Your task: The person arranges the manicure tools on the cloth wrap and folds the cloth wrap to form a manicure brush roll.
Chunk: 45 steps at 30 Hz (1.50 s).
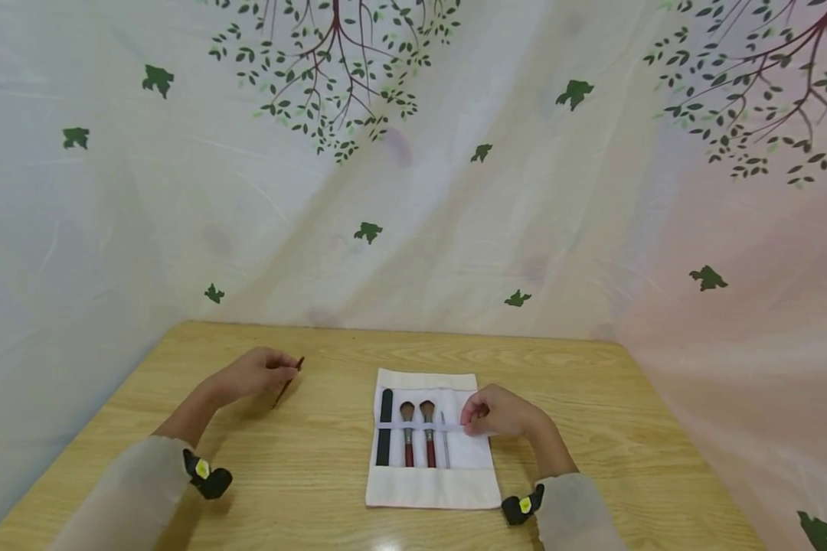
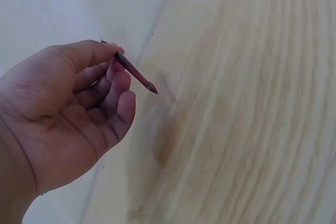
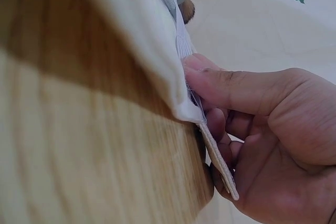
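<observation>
My left hand (image 1: 265,373) pinches a thin dark-red stick (image 2: 137,74) with a pointed end between thumb and fingertips, above the left of the table. A white fabric brush roll (image 1: 433,488) lies unrolled on the table in front. Under its elastic band (image 1: 418,426) are a flat black strip (image 1: 386,428), two makeup brushes (image 1: 409,435) with red handles and a thin silver tool (image 1: 446,441). At the roll's right side, my right hand (image 1: 501,411) holds the elastic band between thumb and fingers; in the right wrist view the thumb (image 3: 231,85) lies over it.
The wooden table (image 1: 303,474) runs back to a pale cloth backdrop (image 1: 441,252) printed with leaves and branches. Each sleeve carries a black wrist camera, the left one (image 1: 208,476) low over the table and the right one (image 1: 521,506) beside the roll's lower corner.
</observation>
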Each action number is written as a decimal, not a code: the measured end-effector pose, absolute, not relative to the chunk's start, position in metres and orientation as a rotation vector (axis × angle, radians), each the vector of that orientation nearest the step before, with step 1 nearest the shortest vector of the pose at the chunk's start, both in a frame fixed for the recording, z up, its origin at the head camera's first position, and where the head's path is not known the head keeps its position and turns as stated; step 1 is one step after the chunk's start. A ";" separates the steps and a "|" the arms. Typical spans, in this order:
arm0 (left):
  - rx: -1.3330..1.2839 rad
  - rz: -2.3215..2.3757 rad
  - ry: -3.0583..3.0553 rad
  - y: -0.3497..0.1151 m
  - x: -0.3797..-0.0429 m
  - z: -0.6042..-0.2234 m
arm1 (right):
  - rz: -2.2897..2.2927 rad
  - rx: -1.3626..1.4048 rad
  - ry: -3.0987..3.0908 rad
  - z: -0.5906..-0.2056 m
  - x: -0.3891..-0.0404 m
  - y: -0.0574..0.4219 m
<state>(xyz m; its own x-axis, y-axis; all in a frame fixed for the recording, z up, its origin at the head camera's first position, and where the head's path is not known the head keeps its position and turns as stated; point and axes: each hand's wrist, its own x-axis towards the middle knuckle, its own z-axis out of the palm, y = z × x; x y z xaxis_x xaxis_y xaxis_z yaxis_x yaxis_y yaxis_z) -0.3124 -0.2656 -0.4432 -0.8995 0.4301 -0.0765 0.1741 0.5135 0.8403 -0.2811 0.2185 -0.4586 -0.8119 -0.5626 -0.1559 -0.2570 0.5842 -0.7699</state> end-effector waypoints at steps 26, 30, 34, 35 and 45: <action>0.531 1.918 2.163 -0.102 -0.334 -0.452 | -1.104 -0.672 2.436 -0.462 -0.281 0.220; 0.519 1.971 2.106 -0.080 -0.334 -0.459 | -1.105 -0.673 2.439 -0.463 -0.281 0.221; 0.482 2.021 2.067 -0.064 -0.334 -0.463 | -1.100 -0.675 2.440 -0.463 -0.282 0.220; 0.474 2.028 2.060 -0.061 -0.333 -0.464 | -1.097 -0.673 2.440 -0.463 -0.282 0.220; 0.485 2.023 2.021 -0.032 -0.327 -0.466 | -1.090 -0.690 2.430 -0.459 -0.282 0.220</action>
<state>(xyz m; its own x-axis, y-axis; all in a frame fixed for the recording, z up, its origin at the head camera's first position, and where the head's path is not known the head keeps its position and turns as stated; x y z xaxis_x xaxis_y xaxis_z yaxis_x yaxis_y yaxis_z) -0.3273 -0.0324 -0.4658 -0.9158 0.3965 0.0634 0.0631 -0.0139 0.9979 -0.2824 0.2196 -0.4590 -0.8037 -0.5772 -0.1447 -0.2757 0.5767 -0.7690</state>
